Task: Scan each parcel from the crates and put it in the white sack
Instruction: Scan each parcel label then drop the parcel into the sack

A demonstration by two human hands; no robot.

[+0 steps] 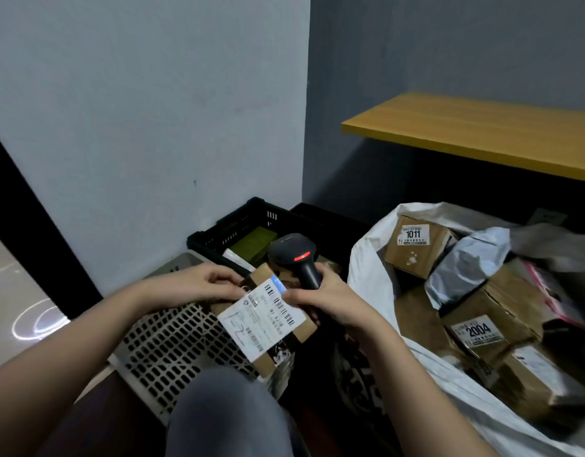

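Head view: my left hand (198, 285) pinches the flat brown cardboard parcel with the white label (263, 319) above the pale perforated crate (172, 341); my right hand (330, 301) grips the black handheld scanner (296, 255), its light on the barcode. The white woven sack (370, 278) holds several boxes; the black plastic crate (238, 225) holds more unscanned.

The left hand (198, 283) pinches the far left corner of a cardboard parcel (268, 328), its white label facing up. Just right of that grip, the right hand (330, 303) grips a black scanner (296, 255) by its handle, red light lit, head above the parcel's far end. Right of it lies the white sack (367, 275) holding boxes.
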